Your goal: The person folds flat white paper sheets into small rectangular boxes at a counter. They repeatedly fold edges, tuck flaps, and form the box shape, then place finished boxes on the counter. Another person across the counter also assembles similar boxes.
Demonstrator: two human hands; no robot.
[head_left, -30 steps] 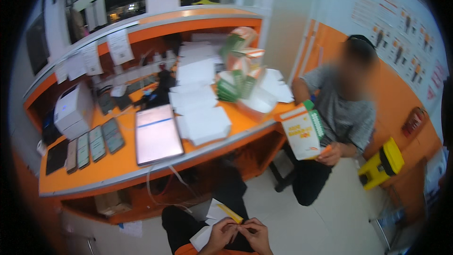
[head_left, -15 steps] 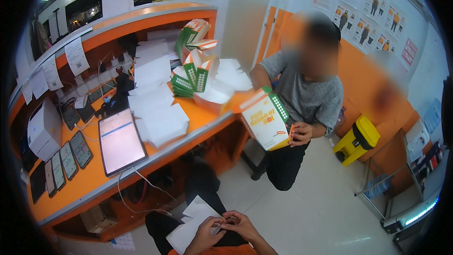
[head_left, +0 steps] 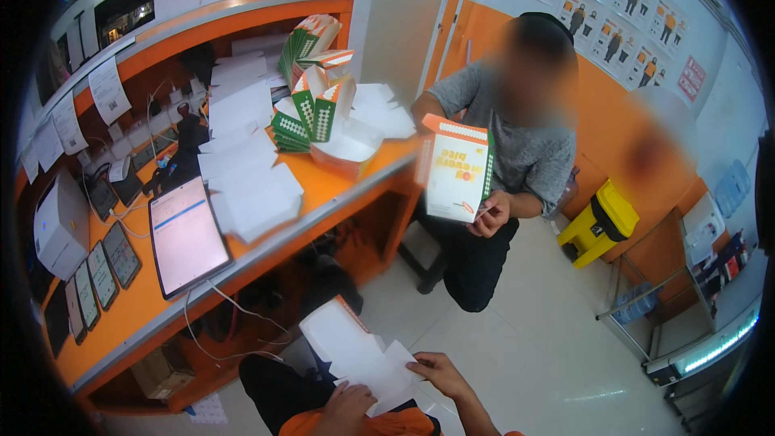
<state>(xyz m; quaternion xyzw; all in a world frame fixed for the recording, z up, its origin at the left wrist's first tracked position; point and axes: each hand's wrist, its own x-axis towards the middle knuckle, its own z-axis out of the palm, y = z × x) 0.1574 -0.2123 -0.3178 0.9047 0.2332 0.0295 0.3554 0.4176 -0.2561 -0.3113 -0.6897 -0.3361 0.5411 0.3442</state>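
A flat white carton blank (head_left: 343,337) with an orange edge lies unfolded across my lap, its flaps spread. My left hand (head_left: 349,405) grips its near edge, fingers curled over the card. At the right, my right hand (head_left: 438,373) pinches a raised flap between thumb and fingers. Across from me a seated person in a grey shirt holds a partly formed food box (head_left: 458,173), white and green with orange flaps; one hand (head_left: 492,214) of theirs is at its lower corner.
On the orange counter (head_left: 323,198) lie stacked white blanks (head_left: 254,190), green-and-orange folded cartons (head_left: 311,109), a tablet (head_left: 188,234) and several phones (head_left: 121,254). White cables (head_left: 234,299) hang off its edge near my knee. A yellow bin (head_left: 599,222) stands farther right.
My hands have moved apart from the card's corner, and the blank has turned and opened out on my lap. The other person's box has tilted more upright.
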